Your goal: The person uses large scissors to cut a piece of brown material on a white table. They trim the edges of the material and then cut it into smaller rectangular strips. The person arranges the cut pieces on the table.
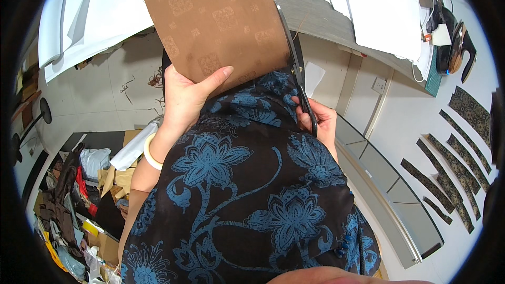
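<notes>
Brown fabric [215,18] between left-hand fingers [213,80]

The fabric sheet [213,18] at twelve o'clock is brown, woven with paler square medallions. The scissors [300,79] beside it are black, and the garment [252,189] at six o'clock is black with blue flowers and vines. The strips [452,168] at three o'clock are dark with gold figuring.

Left hand [181,97] holds fabric sheet [215,21]; scissors [297,73] along its right edge (in right hand [321,121]).
</notes>
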